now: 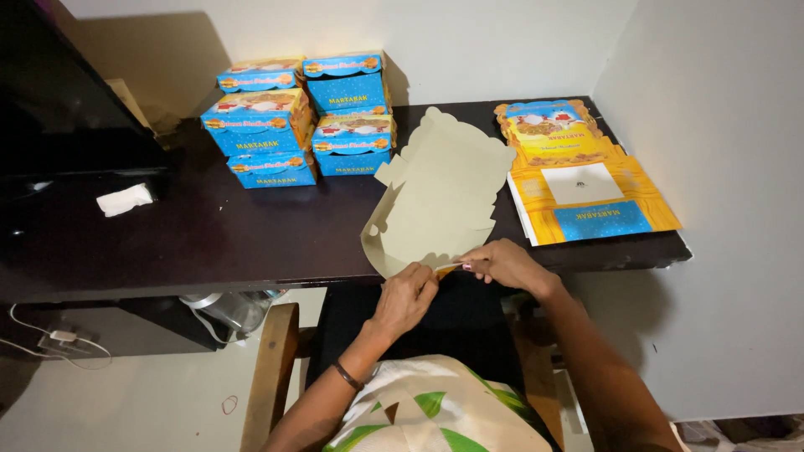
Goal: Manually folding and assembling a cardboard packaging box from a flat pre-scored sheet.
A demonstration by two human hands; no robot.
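two hands (pixel 452 280) pinch flat carton (pixel 440 197); stacked boxes (pixel 301 117) well apart.

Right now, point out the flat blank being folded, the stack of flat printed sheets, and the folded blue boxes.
Blank (pixel 440 197), head view, middle of its plain side.
Sheets (pixel 586 180), head view, white panel on top sheet.
Boxes (pixel 343 88), head view, front of upper right box.

A flat carton (pixel 440 197) is lying on the tabletop (pixel 209 234), its near edge overhanging where both hands, left (pixel 406 295) and right (pixel 502 264), are meeting. Stacked boxes (pixel 301 117) are sitting behind it to the left, flat sheets (pixel 578 176) to its right, and a tissue (pixel 124 199) far left.
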